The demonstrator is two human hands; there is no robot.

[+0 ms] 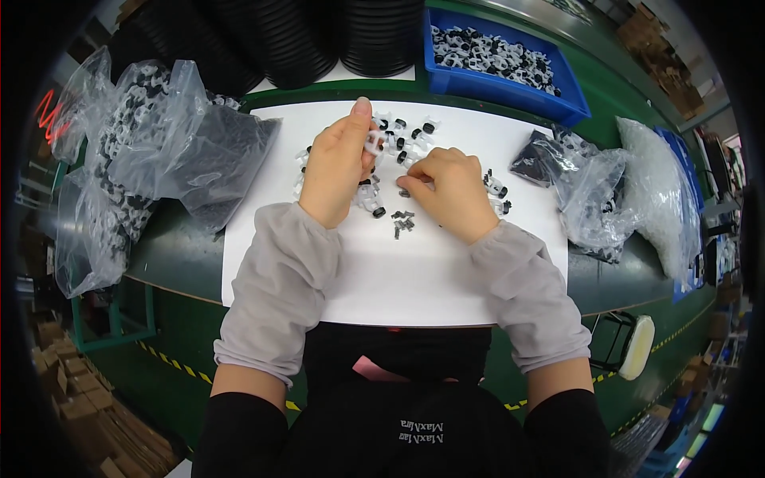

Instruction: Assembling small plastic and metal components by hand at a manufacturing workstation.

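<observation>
My left hand (339,163) is raised over a white sheet (382,279), its thumb and fingers closed on a small white plastic part (374,143). Lower and to the right, my right hand (450,191) has its thumb and index finger curled together close to the sheet. Whatever sits between those fingertips is too small to make out. Small dark grey pieces (404,224) lie in a loose pile between the hands. Beyond and around my hands are several white plastic parts with black wheel-like ends (406,147), partly covered by the left hand.
Clear bags of black and white parts (135,151) crowd the left side. More plastic bags (594,187) stand at the right. A blue bin (510,84) full of similar parts sits at the back, beside stacked black ribbed rings (382,40). A stool (637,348) stands lower right.
</observation>
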